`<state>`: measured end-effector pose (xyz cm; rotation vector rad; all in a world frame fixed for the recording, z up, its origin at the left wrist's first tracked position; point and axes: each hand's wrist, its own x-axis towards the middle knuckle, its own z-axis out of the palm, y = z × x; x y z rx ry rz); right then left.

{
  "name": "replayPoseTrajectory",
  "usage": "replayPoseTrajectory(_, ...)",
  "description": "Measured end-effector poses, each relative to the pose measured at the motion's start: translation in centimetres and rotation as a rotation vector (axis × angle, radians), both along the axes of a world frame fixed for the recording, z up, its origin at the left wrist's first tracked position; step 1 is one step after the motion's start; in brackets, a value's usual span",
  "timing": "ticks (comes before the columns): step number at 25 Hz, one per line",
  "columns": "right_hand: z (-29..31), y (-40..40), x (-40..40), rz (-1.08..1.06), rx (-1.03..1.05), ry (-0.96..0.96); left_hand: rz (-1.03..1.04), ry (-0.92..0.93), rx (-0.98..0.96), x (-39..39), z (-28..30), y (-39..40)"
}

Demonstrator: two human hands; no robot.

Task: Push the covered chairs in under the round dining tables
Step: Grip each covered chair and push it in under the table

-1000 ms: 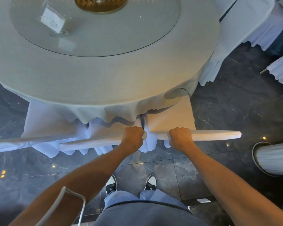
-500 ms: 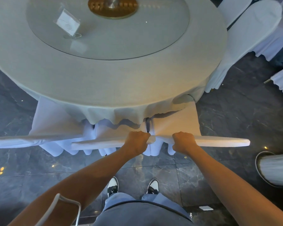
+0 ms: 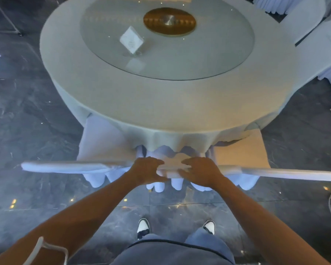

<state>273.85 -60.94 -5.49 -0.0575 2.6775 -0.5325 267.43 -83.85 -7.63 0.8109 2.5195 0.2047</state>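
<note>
Both hands are resting on the top edge of the middle chair's (image 3: 170, 170) white cover. The left hand (image 3: 145, 172) is lying with fingers curled over that edge; the right hand (image 3: 201, 172) is pressing on it with fingers spread and slightly bent. Chair backs are extending to the left (image 3: 65, 167) and right (image 3: 285, 173), seats tucked under the round table (image 3: 161, 104). Farther on, a card holder (image 3: 131, 40) is standing on the glass turntable (image 3: 208, 60); its writing is too blurred to read.
</note>
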Motion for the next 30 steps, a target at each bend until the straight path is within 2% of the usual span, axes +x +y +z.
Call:
replayPoseTrajectory(3, -0.9, -3.8, -1.3, 0.193, 0.171, 0.080, 0.118, 0.128, -0.184, -2.2, -1.8, -8.4)
replayPoseTrajectory(5, -2.2, -6.5, -1.3, 0.283, 0.315, 0.117, 0.181, 0.125, -0.305, -2.8, -2.5, -12.7)
replayPoseTrajectory(7, -3.2, -8.9, -1.1, 0.250, 0.446, 0.120, 0.192, 0.149, -0.405, -3.3, -2.9, -15.7)
replayPoseTrajectory(10, -3.3, -10.7, -1.5, 0.137, 0.482, 0.077, 0.211, 0.174, -0.484, -3.8, -2.6, -17.4)
replayPoseTrajectory(18, -3.1, -10.9, -2.0, 0.081, 0.476, 0.048, 0.111, 0.165, -0.529, -3.6, -1.8, -17.6)
replayPoseTrajectory(23, -3.3, -11.0, -1.8, 0.068, 0.501, 0.058, 0.035, 0.137, -0.447, -1.0, -2.4, -15.9)
replayPoseTrajectory(30, -3.1, -10.7, -1.7, 0.098, 0.495, 0.069, 0.158, 0.135, -0.321, -0.9, -2.4, -15.9)
